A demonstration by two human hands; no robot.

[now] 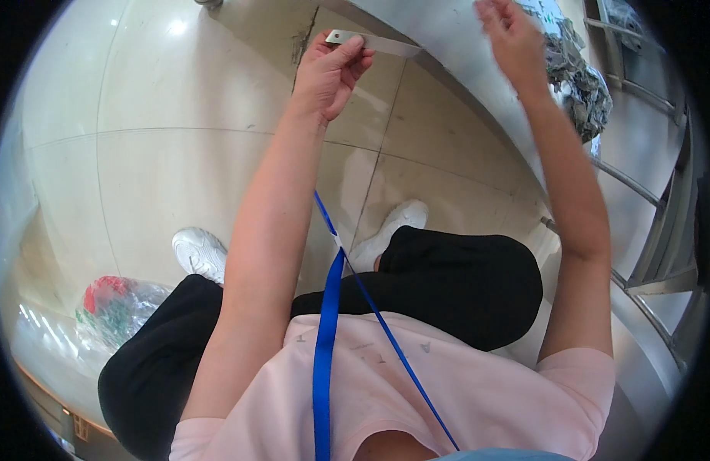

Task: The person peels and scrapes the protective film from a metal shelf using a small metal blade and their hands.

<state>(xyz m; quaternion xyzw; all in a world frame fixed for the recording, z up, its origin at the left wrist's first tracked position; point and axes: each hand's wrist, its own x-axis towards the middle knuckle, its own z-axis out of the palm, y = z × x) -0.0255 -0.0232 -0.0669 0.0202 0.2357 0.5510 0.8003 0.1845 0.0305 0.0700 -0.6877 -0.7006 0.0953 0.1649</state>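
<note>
My left hand is closed, thumb on top, on a flat pale strip with a hole at one end. Its thin far part reaches right, to the edge of a white curved surface; whether it touches that edge I cannot tell. My right hand hovers at the top, over or beside this surface. Its fingers look bent but are blurred, so any small thing in them is hidden. Just right of that hand sits a crumpled grey clump.
A metal rail frame runs along the right side. Tiled floor lies below, with my white shoes on it. A clear plastic bag with red and green contents lies at lower left. A blue lanyard hangs from my neck.
</note>
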